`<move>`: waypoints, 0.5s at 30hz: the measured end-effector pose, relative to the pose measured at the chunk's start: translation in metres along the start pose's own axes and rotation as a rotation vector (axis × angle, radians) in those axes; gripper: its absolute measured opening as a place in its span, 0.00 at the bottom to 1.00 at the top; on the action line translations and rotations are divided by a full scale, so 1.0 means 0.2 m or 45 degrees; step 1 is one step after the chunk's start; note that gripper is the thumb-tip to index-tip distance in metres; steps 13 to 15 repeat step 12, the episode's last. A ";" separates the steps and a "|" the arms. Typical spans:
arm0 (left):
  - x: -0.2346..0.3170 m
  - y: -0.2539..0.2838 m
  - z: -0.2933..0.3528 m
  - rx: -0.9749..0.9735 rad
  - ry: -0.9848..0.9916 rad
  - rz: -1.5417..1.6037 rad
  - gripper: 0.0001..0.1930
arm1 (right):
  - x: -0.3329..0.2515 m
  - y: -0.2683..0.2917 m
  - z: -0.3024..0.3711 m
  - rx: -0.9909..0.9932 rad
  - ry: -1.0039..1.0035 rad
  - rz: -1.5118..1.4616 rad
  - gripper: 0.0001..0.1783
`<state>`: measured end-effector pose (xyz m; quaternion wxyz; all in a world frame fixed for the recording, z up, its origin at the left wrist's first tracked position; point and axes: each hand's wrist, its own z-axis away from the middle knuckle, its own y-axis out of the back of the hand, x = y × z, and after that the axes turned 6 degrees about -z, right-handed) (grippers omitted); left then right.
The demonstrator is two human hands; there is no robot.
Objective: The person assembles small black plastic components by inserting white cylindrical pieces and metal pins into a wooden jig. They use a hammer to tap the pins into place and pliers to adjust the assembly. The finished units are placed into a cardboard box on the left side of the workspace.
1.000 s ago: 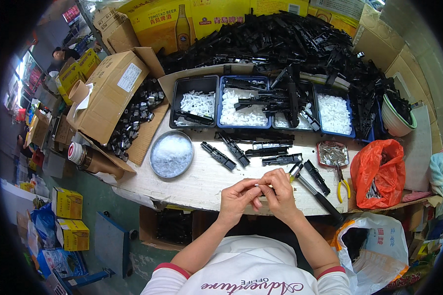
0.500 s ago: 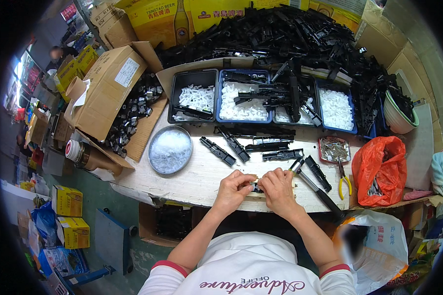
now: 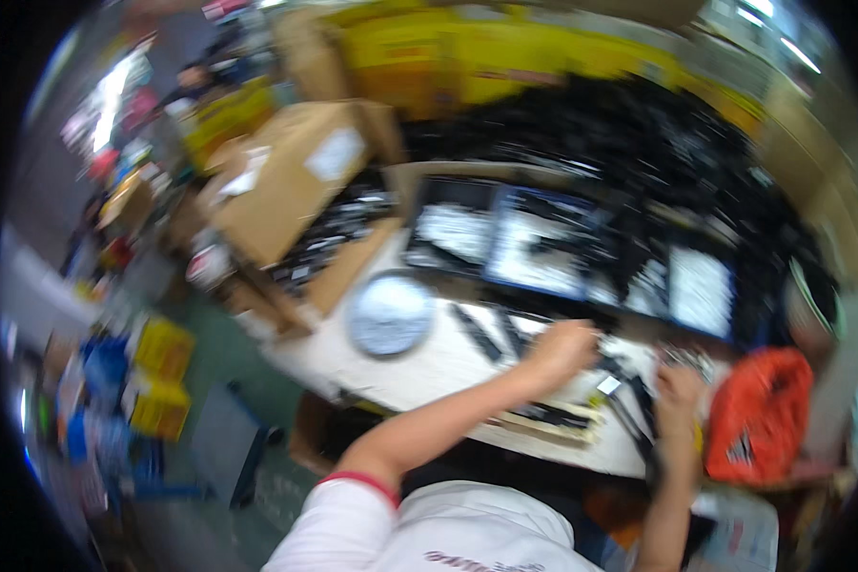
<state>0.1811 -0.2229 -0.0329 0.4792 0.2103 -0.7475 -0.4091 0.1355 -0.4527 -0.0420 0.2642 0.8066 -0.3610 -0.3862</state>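
Motion smears the whole view. My left hand (image 3: 564, 355) is over the middle of the table, by the black assemblies behind the work spot; its fingers are too blurred to read. At the small tray of metal parts (image 3: 693, 359), my right hand (image 3: 679, 385) reaches in or just over the near edge, and its fingertips are not clear. A long black assembly (image 3: 555, 414) lies in a pale wooden holder (image 3: 586, 436) at the table's front edge, with neither hand on it. Between that holder and my right forearm lies a hammer (image 3: 627, 412), its dark handle toward me.
Bins of white plastic parts (image 3: 539, 257) stand behind, below a big heap of black parts (image 3: 639, 133). A round dish (image 3: 391, 315) sits at the left, near a tipped carton (image 3: 291, 176) of dark metal pieces. A red plastic bag (image 3: 763, 410) is at the right.
Both hands have left the front-edge work spot: the left moved forward and right, the right over to the metal parts tray. The black assembly stays in the holder. The view has turned and blurred.
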 end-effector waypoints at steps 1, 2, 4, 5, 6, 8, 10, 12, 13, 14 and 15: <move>0.04 -0.08 -0.15 0.154 -0.036 -0.086 0.04 | 0.03 0.09 -0.01 -0.121 -0.129 0.149 0.05; 0.11 -0.09 -0.24 0.058 0.094 -0.080 0.03 | 0.11 0.14 0.03 -0.207 -0.302 0.141 0.06; 0.07 -0.22 -0.37 0.387 0.069 -0.232 0.03 | 0.34 0.06 0.04 -0.305 -0.191 0.426 0.06; 0.05 -0.31 -0.47 0.340 0.025 -0.302 0.05 | 0.41 0.02 0.05 -0.274 -0.200 0.468 0.05; 0.12 -0.29 -0.53 0.230 0.022 -0.370 0.05 | 0.51 0.02 0.07 -0.282 -0.197 0.534 0.07; 0.12 -0.47 -0.70 0.220 -0.075 -0.531 0.07 | 0.70 -0.02 0.09 -0.313 -0.163 0.657 0.09; 0.16 -0.44 -0.72 0.072 -0.015 -0.657 0.07 | 0.76 -0.03 0.05 -0.467 -0.248 0.618 0.12; 0.13 -0.53 -0.84 -0.116 0.212 -0.508 0.08 | 0.76 -0.07 0.00 -0.555 -0.253 0.581 0.13; 0.13 -0.53 -0.84 -0.116 0.212 -0.508 0.08 | 0.76 -0.07 0.00 -0.555 -0.253 0.581 0.13; 0.13 -0.53 -0.84 -0.116 0.212 -0.508 0.08 | 0.76 -0.07 0.00 -0.555 -0.253 0.581 0.13; 0.13 -0.53 -0.84 -0.116 0.212 -0.508 0.08 | 0.76 -0.07 0.00 -0.555 -0.253 0.581 0.13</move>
